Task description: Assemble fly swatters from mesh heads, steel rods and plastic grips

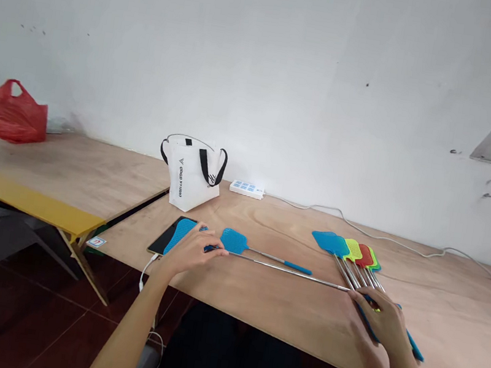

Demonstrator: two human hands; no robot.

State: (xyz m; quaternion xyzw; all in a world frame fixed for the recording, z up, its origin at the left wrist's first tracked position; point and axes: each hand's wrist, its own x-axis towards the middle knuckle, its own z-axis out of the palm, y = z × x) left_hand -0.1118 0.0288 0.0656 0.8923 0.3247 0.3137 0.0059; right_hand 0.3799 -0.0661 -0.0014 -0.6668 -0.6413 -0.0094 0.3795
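A blue fly swatter with a long, extended metal rod [288,270] stretches between my two hands, roughly level above the table. My left hand [192,251] is closed around it close to its blue mesh head. At the other end, my right hand [380,316] grips the handle end, which the fingers mostly hide. A second blue fly swatter [234,241], with a shorter rod, lies on the table just behind the held one. Beside and partly beneath my right hand lies a fanned stack of fly swatters [330,243] with blue, yellow, red and green heads.
A phone [163,239] with a white cable [145,271] lies under the held swatter's head. Behind it stands a white bag [185,181] with black handles. A power strip [247,189] sits near the wall. On the left table [56,169] is a red plastic bag [17,113].
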